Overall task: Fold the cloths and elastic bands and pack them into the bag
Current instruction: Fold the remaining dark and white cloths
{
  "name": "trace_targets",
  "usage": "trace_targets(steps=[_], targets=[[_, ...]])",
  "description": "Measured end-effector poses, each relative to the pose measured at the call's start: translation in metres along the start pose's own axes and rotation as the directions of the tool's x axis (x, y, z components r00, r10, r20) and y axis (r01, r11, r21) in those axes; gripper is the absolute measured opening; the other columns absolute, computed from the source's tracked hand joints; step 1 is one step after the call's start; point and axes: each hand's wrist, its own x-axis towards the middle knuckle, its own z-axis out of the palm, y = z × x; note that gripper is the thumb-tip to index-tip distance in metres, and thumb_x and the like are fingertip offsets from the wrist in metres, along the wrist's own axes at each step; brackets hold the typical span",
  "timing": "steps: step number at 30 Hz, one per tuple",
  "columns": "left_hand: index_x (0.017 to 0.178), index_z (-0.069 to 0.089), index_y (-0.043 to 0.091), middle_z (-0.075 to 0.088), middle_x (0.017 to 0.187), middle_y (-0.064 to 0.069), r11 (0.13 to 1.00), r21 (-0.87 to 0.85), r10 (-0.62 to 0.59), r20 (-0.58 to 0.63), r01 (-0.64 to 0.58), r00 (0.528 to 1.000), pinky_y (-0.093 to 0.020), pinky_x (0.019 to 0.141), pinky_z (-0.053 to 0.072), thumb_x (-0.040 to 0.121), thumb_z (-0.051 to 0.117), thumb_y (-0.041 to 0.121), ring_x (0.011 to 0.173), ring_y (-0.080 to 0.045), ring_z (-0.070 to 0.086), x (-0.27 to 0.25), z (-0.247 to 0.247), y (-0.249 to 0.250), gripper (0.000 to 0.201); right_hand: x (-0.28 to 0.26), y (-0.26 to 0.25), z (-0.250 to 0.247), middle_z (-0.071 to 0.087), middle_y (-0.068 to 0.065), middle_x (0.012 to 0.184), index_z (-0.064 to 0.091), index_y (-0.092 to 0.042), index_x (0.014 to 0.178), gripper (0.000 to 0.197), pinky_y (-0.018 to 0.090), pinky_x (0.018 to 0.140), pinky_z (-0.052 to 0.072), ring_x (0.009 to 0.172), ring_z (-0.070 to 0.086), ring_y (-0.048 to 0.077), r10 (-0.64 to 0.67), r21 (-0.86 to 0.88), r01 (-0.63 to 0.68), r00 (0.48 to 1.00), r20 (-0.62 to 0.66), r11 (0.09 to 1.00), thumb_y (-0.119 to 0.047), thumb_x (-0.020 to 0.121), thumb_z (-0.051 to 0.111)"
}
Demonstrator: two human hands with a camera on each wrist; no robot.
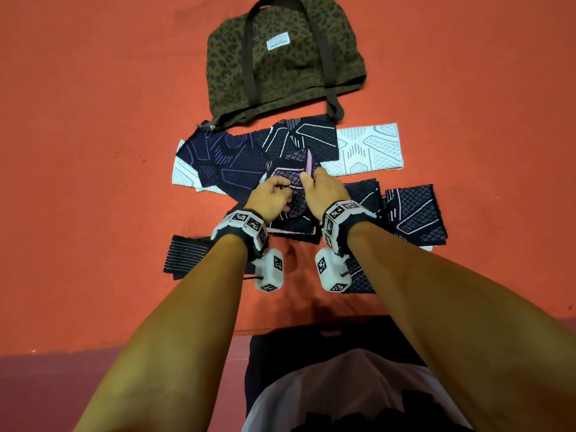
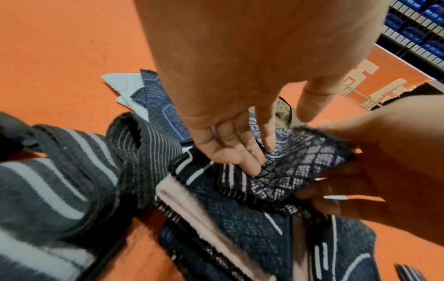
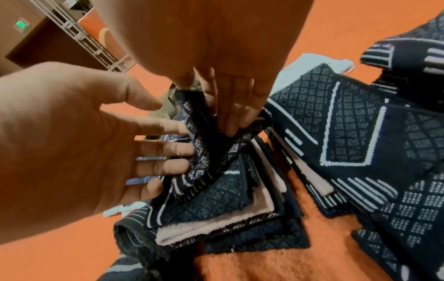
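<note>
Cloth, dark with pale lattice pattern and pink underside: lifted at centre of the spread, held between both hands above a folded stack. Left hand: fingers straight, tips pressed against the cloth's left edge, thumb apart. Right hand: fingers curled round the cloth's right edge, thumb on its far side. Stack: several dark folded cloths with pink edges showing, directly beneath the hands. Second folded cloth: right of the stack, just beside it. Unfolded cloths, far side: one white at right, one navy with purple lines at left, one black with white lines between them, overlapping. Striped band: dark, ribbed, near left, partly under the left forearm. Bag: olive leopard print, dark straps, white label, lying flat at far centre, its near edge touching the black cloth. Surface: orange carpeted floor, darker purple strip along the near edge. Room: wrist views show orange banners with white marks and a metal grid barrier beyond the carpet.
</note>
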Motion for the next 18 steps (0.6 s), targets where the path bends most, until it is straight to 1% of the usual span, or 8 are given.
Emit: trace_targets(steps=[2, 4, 7, 9, 11, 13, 15, 18], targets=[[0.096, 0.054, 0.021, 0.065, 0.084, -0.005, 1.0, 0.021, -0.005, -0.081, 0.006, 0.997, -0.024, 0.057, 0.051, 0.092, 0.056, 0.014, 0.067, -0.02, 0.064, 0.006, -0.002, -0.006, 0.009, 0.002, 0.001, -0.002, 0.051, 0.016, 0.122, 0.05, -0.005, 0.123, 0.036, 0.038, 0.083, 0.048, 0.106, 0.056, 0.033, -0.004, -0.052, 0.003, 1.0, -0.008, 0.999, -0.032, 0.1, 0.043], [0.091, 0.049, 0.022, 0.063, 0.08, -0.003, 0.998, 0.046, -0.028, -0.161, 0.036, 0.987, -0.036, 0.071, 0.055, 0.088, 0.062, 0.018, 0.075, -0.025, 0.065, 0.011, -0.004, -0.012, 0.014, 0.003, 0.002, -0.005, 0.044, 0.015, 0.129, 0.05, -0.005, 0.128, 0.036, 0.039, 0.089, 0.048, 0.114, 0.052, 0.033, 0.014, -0.074, -0.016, 1.0, -0.023, 0.997, -0.027, 0.099, 0.046], [0.1, 0.046, 0.016, 0.057, 0.077, 0.004, 0.992, 0.108, -0.036, -0.234, 0.063, 0.971, -0.031, 0.074, 0.046, 0.088, 0.067, 0.024, 0.077, -0.019, 0.059, 0.014, -0.006, -0.017, 0.026, 0.004, 0.005, -0.009, 0.049, 0.015, 0.127, 0.05, -0.005, 0.127, 0.033, 0.041, 0.093, 0.049, 0.119, 0.049, 0.033, 0.034, -0.069, -0.035, 0.999, -0.023, 0.997, -0.021, 0.098, 0.047], [0.108, 0.047, 0.014, 0.058, 0.082, 0.004, 0.988, 0.141, -0.027, -0.237, 0.062, 0.971, -0.028, 0.074, 0.042, 0.089, 0.068, 0.027, 0.08, -0.018, 0.058, 0.014, -0.006, -0.017, 0.031, 0.005, 0.006, -0.012, 0.059, 0.014, 0.113, 0.049, -0.004, 0.122, 0.029, 0.038, 0.085, 0.051, 0.11, 0.055, 0.032, 0.047, -0.039, -0.047, 0.999, 0.003, 0.998, -0.014, 0.095, 0.05], [0.113, 0.049, 0.011, 0.059, 0.085, 0.003, 0.986, 0.155, -0.026, -0.243, 0.065, 0.97, -0.028, 0.075, 0.042, 0.089, 0.066, 0.025, 0.083, -0.017, 0.057, 0.013, -0.006, -0.016, 0.033, 0.004, 0.004, -0.015, 0.061, 0.012, 0.102, 0.046, -0.004, 0.12, 0.03, 0.035, 0.074, 0.049, 0.098, 0.06, 0.031, 0.048, -0.01, -0.048, 0.999, 0.016, 0.999, -0.006, 0.09, 0.053], [0.113, 0.048, 0.011, 0.06, 0.085, 0.004, 0.988, 0.122, -0.056, -0.258, 0.09, 0.964, -0.029, 0.079, 0.046, 0.088, 0.064, 0.019, 0.085, -0.018, 0.058, 0.013, -0.009, -0.015, 0.031, 0.003, 0.002, -0.019, 0.059, 0.008, 0.092, 0.041, -0.007, 0.12, 0.035, 0.033, 0.065, 0.045, 0.086, 0.061, 0.027, 0.048, 0.025, -0.049, 0.999, 0.021, 0.999, -0.004, 0.087, 0.054], [0.111, 0.044, 0.011, 0.066, 0.093, -0.001, 0.992, 0.065, -0.092, -0.255, 0.112, 0.963, -0.036, 0.088, 0.052, 0.086, 0.065, 0.015, 0.089, -0.021, 0.063, 0.013, -0.011, -0.016, 0.033, 0.0, 0.0, -0.022, 0.057, 0.003, 0.085, 0.037, -0.01, 0.123, 0.04, 0.03, 0.056, 0.042, 0.073, 0.059, 0.02, 0.066, 0.078, -0.069, 0.997, 0.046, 0.995, -0.006, 0.087, 0.054], [0.11, 0.045, 0.012, 0.065, 0.09, -0.003, 0.992, 0.03, -0.111, -0.228, 0.121, 0.967, -0.041, 0.091, 0.053, 0.085, 0.066, 0.013, 0.091, -0.026, 0.065, 0.014, -0.013, -0.014, 0.033, -0.001, -0.001, -0.025, 0.058, 0.002, 0.087, 0.034, -0.011, 0.131, 0.051, 0.031, 0.06, 0.047, 0.071, 0.058, 0.016, 0.099, 0.111, -0.109, 0.99, 0.098, 0.988, -0.011, 0.085, 0.055]])
